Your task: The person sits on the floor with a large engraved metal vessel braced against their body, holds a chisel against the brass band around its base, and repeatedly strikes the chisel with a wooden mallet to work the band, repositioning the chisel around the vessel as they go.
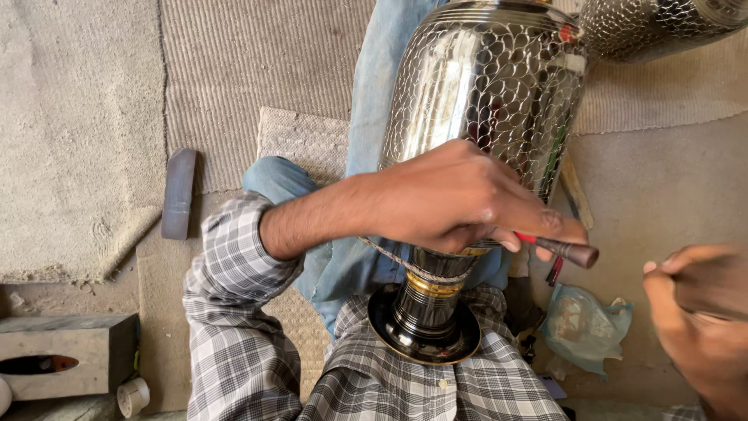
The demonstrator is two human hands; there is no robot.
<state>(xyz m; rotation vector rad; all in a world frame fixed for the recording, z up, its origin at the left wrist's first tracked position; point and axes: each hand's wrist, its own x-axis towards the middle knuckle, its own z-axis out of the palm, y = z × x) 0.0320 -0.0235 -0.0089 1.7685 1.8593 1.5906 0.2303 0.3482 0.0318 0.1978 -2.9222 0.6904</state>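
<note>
A tall shiny metal vase (483, 86) with an engraved scale pattern lies across my lap, its black round foot (425, 323) toward me and a gold band on its neck. My left hand (456, 199) rests on the vase's lower body and grips a thin engraving tool (567, 250) with a red shaft and a dark blunt end that points right. A twisted cord (405, 263) runs around the vase's neck under that hand. My right hand (697, 316) hovers apart at the right edge, fingers loosely curled; nothing shows in it.
A second patterned metal vessel (662, 23) lies at the top right. A crumpled plastic bag (584, 323) sits on the floor by my right knee. A dark flat bar (179, 193) lies on woven mats at left, near a grey block (66, 355) and a tape roll (132, 396).
</note>
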